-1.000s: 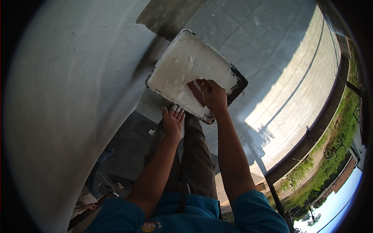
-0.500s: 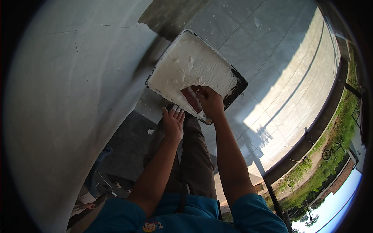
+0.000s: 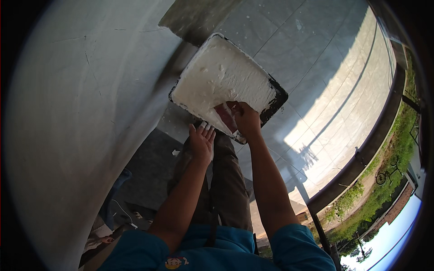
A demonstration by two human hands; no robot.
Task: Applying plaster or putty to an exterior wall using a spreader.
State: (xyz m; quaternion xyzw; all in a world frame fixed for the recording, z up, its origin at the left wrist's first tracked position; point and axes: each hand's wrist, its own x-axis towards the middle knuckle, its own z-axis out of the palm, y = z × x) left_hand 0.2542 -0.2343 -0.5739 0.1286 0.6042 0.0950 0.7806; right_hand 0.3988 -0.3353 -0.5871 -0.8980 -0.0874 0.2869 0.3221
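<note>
A black tray with a thick layer of white plaster lies in front of me, turned at an angle. My right hand is closed on a flat reddish-brown scraper over the tray's near corner, its blade in or against the plaster; the exact contact is hidden. At the tray's near left edge is my left hand, fingers stretched out and smeared with white. It seems to touch the underside or rim there, without gripping it.
A plastered grey wall rises close on my left. Grey floor tiles spread ahead and right, partly sunlit, bounded by a dark ledge with grass beyond. My legs are under the near edge. A white cable lies at lower left.
The scraper has shifted slightly to the right in my right hand's grip, with its tilt a little different. My left hand and the tray are nearly where they were.
</note>
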